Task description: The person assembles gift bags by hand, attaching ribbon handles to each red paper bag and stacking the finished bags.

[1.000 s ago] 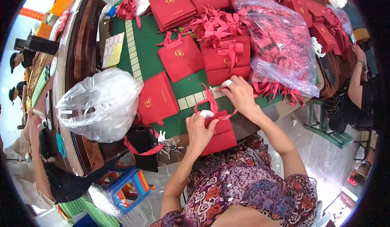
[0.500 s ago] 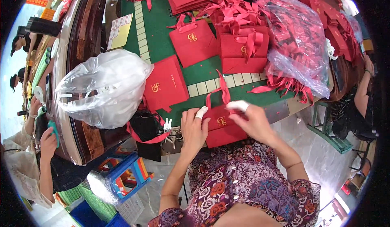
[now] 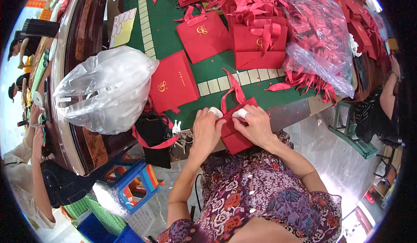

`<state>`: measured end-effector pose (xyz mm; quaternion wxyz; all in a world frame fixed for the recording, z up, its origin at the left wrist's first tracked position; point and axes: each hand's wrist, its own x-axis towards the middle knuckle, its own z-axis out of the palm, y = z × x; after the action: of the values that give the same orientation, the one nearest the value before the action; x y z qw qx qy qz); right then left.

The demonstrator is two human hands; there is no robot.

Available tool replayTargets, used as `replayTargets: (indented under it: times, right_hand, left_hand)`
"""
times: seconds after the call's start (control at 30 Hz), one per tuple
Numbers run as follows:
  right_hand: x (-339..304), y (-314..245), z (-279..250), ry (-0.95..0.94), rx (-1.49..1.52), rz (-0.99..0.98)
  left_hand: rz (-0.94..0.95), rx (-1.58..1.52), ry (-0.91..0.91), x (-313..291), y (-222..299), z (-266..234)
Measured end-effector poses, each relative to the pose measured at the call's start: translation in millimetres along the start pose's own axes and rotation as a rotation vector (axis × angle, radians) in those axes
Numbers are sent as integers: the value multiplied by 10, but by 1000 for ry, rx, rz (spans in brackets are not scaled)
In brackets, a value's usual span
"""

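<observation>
A small red paper gift bag (image 3: 238, 141) lies at the table's near edge, between my two hands. A red ribbon (image 3: 235, 89) loops up from its top, over the green table (image 3: 213, 74). My left hand (image 3: 206, 129) pinches the bag's upper left edge, with a white covering on the index finger. My right hand (image 3: 254, 125), its index finger also wrapped in white, pinches the bag near its top on the right. My fingers hide most of the bag's upper part. Beyond my left hand a flat red bag (image 3: 174, 83) lies by itself.
A puffed clear plastic bag (image 3: 108, 91) stands at left. Stacked red bags (image 3: 259, 41) with ribbons and a plastic sack of red ribbons (image 3: 319, 38) fill the far right. A black pouch (image 3: 152, 132) hangs at the edge. Co-workers sit on both sides; one hand (image 3: 37, 141) shows at left.
My right hand has moved left and down onto the bag, closer to my left hand. The bag has tilted, and its gold print is now covered. The view has shifted slightly.
</observation>
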<state>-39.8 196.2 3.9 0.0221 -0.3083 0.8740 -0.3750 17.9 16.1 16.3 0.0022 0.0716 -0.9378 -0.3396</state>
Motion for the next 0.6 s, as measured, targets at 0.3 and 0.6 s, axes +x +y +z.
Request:
replayTargets:
  times: [0.3,0.6]
  right_hand:
    - [-99,-44,33,109,22,-77]
    - [-77,-74,37,148,45,-105]
  left_hand:
    - [-14,-69,-48,89,65,-64]
    - [-81,-260,-82,106,70,-153]
